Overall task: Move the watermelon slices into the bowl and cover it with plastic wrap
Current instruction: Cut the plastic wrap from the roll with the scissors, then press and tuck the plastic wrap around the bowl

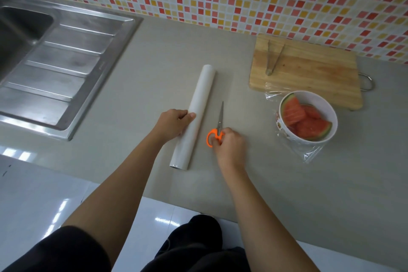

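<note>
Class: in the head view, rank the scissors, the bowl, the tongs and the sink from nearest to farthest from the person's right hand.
From the right hand:
1. Scissors: in that hand's grip, blades pointing away.
2. Bowl: to the right, holding watermelon slices.
3. Tongs: farther back and right, on the cutting board.
4. Sink: far left, beyond the left hand.

Bare grey countertop (254, 161) lies open right of the gripped orange-handled scissors (217, 129); the white plastic-wrap roll (195, 112) blocks the left.

Bare forearms, short black sleeves, black trousers (194, 243).
</note>
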A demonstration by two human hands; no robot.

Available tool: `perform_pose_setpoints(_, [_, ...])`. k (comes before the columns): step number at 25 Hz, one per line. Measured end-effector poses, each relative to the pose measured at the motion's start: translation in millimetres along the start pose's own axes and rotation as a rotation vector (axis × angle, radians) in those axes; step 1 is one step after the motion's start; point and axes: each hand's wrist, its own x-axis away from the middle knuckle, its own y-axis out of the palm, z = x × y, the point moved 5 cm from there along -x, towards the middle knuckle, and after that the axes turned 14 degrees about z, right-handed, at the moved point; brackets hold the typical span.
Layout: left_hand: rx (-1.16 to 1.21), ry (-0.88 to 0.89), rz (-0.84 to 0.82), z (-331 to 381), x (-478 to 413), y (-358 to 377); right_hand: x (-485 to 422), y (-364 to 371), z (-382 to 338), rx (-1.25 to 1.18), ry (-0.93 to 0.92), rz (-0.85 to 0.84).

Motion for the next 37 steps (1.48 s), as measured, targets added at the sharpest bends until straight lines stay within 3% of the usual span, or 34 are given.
perform_pose_setpoints(6, [-0.108, -0.011, -0.105, 1.3, 1.1, -2.9, -0.1, -21.7, -3.2, -0.22, -0.011, 0.105])
perform_pose_setpoints(11, [-0.098, -0.06, -0.081, 6.1, -3.1, -5.9, -43.3, -122.4, 28.4, -0.403, -0.062, 0.54])
perform_pose_setpoints(14, [-0.207, -0.036, -0.027, 9.1, -2.0, -8.9, -75.4, -174.9, 79.0, -0.37, 0.048, 0.76])
perform_pose_setpoints(16, [-0.3, 0.081, 0.158, 29.1, -4.7, -9.8, -98.9, -181.8, 108.8, -0.327, 0.143, 0.691])
perform_pose_setpoints(18, [-0.178, 0.223, 0.26, 68.9, -2.3, 7.2, -121.1, -175.3, 130.1, -0.268, 0.194, 0.53])
perform_pose_setpoints(20, [-0.024, 0.237, 0.186, 106.5, 6.9, 48.7, -133.7, -167.8, 146.7, -0.263, 0.236, 0.411])
perform_pose_setpoints(24, [0.391, -0.166, -0.096, 130.8, 33.2, 152.9, -136.9, -153.1, 165.1, -0.431, 0.392, 0.129])
perform_pose_setpoints(28, [0.69, -0.329, -0.135, 135.2, 31.9, 183.3, -120.5, -142.7, 189.3, -0.612, 0.561, -0.132])
perform_pose_setpoints(32, [0.684, -0.251, -0.225, 143.5, 8.7, 185.6, -97.0, -129.3, 207.8, -0.626, 0.583, -0.377])
perform_pose_setpoints(34, [0.592, -0.191, -0.246, 148.2, 0.9, 188.2, -111.6, -128.8, 208.5, -0.478, 0.55, -0.358])
perform_pose_setpoints(37, [0.658, -0.257, -0.291, 150.3, -3.9, 192.4, -152.3, -126.7, 193.3, -0.383, 0.464, -0.29])
